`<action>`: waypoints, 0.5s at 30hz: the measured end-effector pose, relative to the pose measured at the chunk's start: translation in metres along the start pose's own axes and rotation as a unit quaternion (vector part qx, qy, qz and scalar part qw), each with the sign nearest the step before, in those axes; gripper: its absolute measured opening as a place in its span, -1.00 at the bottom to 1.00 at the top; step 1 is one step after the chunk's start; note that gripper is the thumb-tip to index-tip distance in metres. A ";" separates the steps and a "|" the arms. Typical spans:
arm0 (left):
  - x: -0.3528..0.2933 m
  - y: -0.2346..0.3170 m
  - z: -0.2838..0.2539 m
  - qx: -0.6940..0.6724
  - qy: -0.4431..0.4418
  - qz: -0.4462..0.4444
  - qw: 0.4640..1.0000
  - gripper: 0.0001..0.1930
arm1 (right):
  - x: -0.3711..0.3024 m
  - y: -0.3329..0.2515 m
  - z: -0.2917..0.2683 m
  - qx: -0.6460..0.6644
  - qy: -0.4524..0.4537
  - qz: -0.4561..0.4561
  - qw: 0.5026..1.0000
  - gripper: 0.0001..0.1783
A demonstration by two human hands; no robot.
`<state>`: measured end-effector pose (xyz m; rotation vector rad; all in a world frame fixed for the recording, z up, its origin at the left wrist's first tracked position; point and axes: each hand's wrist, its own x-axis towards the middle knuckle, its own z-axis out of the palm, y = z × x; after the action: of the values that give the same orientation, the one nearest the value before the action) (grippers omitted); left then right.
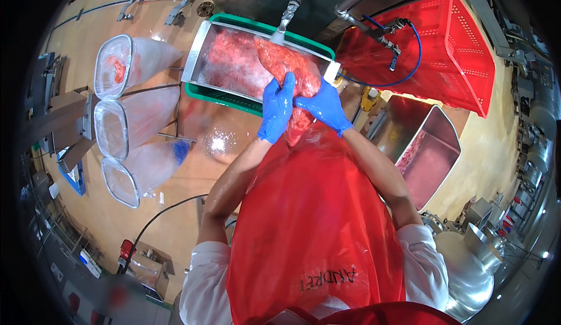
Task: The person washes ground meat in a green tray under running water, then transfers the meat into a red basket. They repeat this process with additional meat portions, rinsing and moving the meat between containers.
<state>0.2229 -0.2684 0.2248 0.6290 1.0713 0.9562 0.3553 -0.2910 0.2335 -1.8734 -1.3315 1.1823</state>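
Observation:
A long, wet, pinkish-red piece of raw meat point(285, 61) is held between my two blue-gloved hands, over the near edge of a steel basin point(197, 56). My left hand point(276, 110) is wrapped round its left side, thumb up along it. My right hand point(323, 104) grips the right side, fingers across the meat. Its lower end hangs below my hands against my red apron point(318, 208). Just above the meat, a metal tap point(286, 18) points down into the basin. More pinkish-red meat point(231, 53) lies in frothy water there, and a green crate point(225, 102) surrounds the basin.
On the left stand three hoops with clear bags point(111, 123), the farthest holding some meat. A big red perforated bin point(467, 50) is at far right, with a spray nozzle and blue hose point(419, 50) before it. Nearer, a steel tub point(435, 155) contains pinkish bits.

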 end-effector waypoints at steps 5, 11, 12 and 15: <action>0.003 0.020 -0.007 0.115 -0.008 -0.066 0.991 -0.70 | 0.045 0.027 0.032 -0.001 0.054 0.082 0.995 -0.49; 0.032 -0.037 -0.096 0.371 -0.026 0.093 0.924 -0.73 | 0.044 0.008 0.020 -0.074 -0.041 0.009 0.996 -0.54; 0.038 -0.033 -0.102 0.408 -0.030 0.093 0.908 -0.74 | 0.038 0.004 0.016 -0.105 -0.049 0.008 0.993 -0.55; 0.057 -0.041 -0.127 0.436 -0.014 0.132 0.890 -0.80 | 0.035 0.023 0.015 -0.081 -0.030 0.006 0.996 -0.58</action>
<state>0.1283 -0.2394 0.1184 1.5552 1.4057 0.6469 0.3562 -0.2674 0.1960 -1.9728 -1.4908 1.1767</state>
